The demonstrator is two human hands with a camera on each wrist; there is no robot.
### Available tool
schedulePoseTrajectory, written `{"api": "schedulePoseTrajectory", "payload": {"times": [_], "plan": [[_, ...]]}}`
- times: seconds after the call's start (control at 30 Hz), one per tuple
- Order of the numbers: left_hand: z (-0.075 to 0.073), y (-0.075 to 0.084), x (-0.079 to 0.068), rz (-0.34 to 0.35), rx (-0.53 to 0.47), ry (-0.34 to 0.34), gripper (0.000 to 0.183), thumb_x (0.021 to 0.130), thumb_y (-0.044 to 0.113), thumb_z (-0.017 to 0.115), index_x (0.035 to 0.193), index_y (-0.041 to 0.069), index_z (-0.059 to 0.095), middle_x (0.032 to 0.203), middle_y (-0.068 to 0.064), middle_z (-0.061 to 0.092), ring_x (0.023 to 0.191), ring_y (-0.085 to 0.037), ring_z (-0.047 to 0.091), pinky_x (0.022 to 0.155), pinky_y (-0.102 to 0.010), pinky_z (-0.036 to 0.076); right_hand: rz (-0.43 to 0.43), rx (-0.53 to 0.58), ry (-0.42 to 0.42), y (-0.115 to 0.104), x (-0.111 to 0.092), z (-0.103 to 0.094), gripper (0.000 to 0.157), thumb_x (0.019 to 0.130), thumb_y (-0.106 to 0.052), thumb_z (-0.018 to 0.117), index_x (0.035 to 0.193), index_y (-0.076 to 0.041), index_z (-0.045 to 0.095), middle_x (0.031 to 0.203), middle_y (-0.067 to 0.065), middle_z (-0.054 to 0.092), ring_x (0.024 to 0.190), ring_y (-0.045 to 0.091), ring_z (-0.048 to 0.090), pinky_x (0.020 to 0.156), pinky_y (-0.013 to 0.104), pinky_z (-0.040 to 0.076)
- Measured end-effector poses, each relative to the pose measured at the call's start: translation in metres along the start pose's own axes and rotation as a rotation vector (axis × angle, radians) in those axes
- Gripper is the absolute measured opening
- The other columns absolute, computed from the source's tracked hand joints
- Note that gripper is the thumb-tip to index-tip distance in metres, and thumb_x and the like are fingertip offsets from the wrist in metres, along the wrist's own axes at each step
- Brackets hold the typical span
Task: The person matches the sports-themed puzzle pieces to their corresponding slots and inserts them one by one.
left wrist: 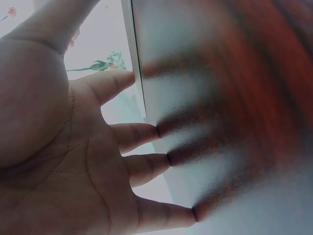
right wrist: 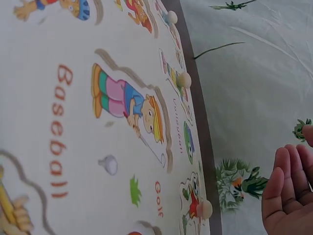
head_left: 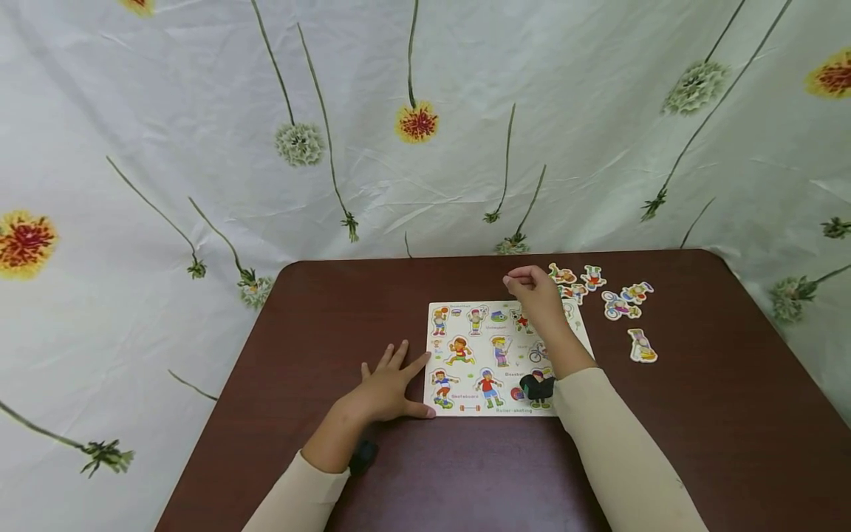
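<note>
A white sports puzzle board (head_left: 482, 351) lies on the brown table, printed with children playing sports. My left hand (head_left: 380, 390) is spread flat at its left side, the thumb touching the near corner and the index finger reaching the left edge. Over the board's far edge hovers my right hand (head_left: 535, 295), fingers bent; in the right wrist view a gap separates thumb and fingers, with nothing clearly held. Knobbed pieces sit in the far row, among them a footballer piece (right wrist: 192, 208). The golf player's outline (right wrist: 129, 103) has no knob. My right forearm hides part of the board.
Several loose cut-out pieces (head_left: 593, 278) lie beyond the board's far right corner. A cyclist piece (head_left: 620, 306) is beside them, and one piece (head_left: 642, 346) lies apart, nearer. Behind the table (head_left: 718, 414) hangs a flowered white cloth (head_left: 452, 185).
</note>
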State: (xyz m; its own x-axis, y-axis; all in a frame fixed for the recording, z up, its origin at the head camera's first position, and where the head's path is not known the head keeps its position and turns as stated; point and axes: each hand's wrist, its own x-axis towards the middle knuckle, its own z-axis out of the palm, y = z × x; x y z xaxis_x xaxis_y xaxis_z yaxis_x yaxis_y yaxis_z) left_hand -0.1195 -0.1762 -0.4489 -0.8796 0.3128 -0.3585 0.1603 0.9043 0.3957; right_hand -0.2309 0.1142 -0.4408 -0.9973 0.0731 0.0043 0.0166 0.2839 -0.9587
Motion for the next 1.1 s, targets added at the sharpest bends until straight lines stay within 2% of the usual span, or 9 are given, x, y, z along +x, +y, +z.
{"api": "schedulePoseTrajectory", "payload": {"times": [0.17,0.27,0.47,0.67,0.93,1.1], "plan": [[0.001,-0.002,0.001,0.002,-0.001,-0.004,0.100,0.079,0.055,0.081,0.161,0.031,0.029,0.171,-0.018,0.007,0.158,-0.043,0.002,0.112,-0.082,0.007,0.006,0.014,0.084,0.001,0.004,-0.014,0.030,0.099,-0.027,0.066,0.120,-0.005,0.064,0.105,0.003,0.064,0.092,0.011,0.064,0.080,0.020,0.050],[0.001,-0.002,0.001,0.006,0.002,-0.003,0.100,0.079,0.055,0.081,0.161,0.030,0.029,0.171,-0.019,0.007,0.158,-0.043,0.002,0.111,-0.082,0.007,0.011,-0.007,0.115,0.002,0.007,-0.024,0.031,0.099,-0.026,0.066,0.121,-0.004,0.065,0.105,0.003,0.064,0.088,0.006,0.060,0.077,0.016,0.049],[0.000,-0.001,0.001,0.005,0.007,-0.004,0.099,0.079,0.057,0.081,0.160,0.032,0.030,0.171,-0.018,0.008,0.158,-0.043,0.003,0.112,-0.082,0.008,0.037,-0.097,0.095,0.009,0.011,-0.048,0.036,0.100,-0.030,0.063,0.126,-0.004,0.062,0.111,0.005,0.062,0.099,0.014,0.059,0.082,0.022,0.048],[0.000,-0.001,0.000,0.002,0.004,0.000,0.099,0.078,0.057,0.081,0.160,0.032,0.031,0.171,-0.018,0.008,0.158,-0.042,0.003,0.112,-0.081,0.008,0.039,-0.233,0.047,0.017,0.015,-0.067,0.038,0.102,-0.027,0.058,0.131,-0.001,0.059,0.120,0.015,0.061,0.109,0.030,0.059,0.082,0.030,0.046],[0.000,-0.002,0.000,0.000,0.011,-0.003,0.100,0.078,0.058,0.081,0.160,0.033,0.030,0.171,-0.017,0.008,0.158,-0.042,0.003,0.113,-0.081,0.008,0.080,-0.376,0.064,0.031,0.027,-0.088,0.032,0.103,-0.026,0.058,0.122,0.000,0.061,0.119,0.019,0.062,0.098,0.030,0.061,0.071,0.027,0.047],[0.000,-0.001,-0.001,-0.004,0.007,-0.002,0.100,0.078,0.058,0.081,0.160,0.033,0.030,0.171,-0.017,0.008,0.158,-0.041,0.003,0.113,-0.081,0.008,0.109,-0.480,0.041,0.038,0.033,-0.094,0.031,0.103,-0.026,0.058,0.118,0.001,0.060,0.112,0.020,0.061,0.090,0.029,0.058,0.068,0.030,0.047]]}}
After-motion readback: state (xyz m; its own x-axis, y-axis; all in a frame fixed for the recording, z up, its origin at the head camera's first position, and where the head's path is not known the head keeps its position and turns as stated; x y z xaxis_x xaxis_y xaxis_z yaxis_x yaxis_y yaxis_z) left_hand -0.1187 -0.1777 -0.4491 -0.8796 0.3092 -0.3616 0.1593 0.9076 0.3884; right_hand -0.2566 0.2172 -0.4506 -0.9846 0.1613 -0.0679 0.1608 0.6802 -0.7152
